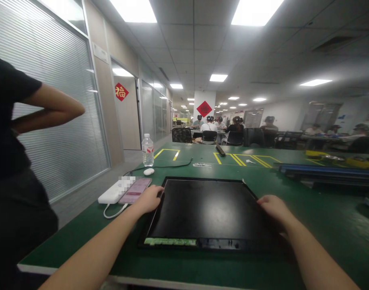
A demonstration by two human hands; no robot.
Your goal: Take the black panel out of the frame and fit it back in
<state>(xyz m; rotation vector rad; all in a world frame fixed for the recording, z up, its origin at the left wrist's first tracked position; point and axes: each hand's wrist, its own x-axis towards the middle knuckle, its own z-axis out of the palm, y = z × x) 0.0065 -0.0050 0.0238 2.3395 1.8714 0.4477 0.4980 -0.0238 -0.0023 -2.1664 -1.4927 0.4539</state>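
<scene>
A black flat display panel point(202, 211) lies face up in a thin dark frame on the green table. Along its near edge runs a strip of green circuit board point(170, 241). My left hand point(151, 198) grips the panel's left edge, fingers curled at the rim. On the opposite side my right hand point(275, 208) holds the right edge, its fingers partly hidden behind the hand. Close to my left hand are a smartphone point(136, 190) and a white power bank point(112, 192) with a short white cable.
A water bottle point(147, 151), a white earbud case point(148, 172) and a black cable stand beyond the phone. Long blue bars point(317, 171) lie at the right on the table point(332, 229). A person in black point(12, 161) stands at the left; several people sit farther back.
</scene>
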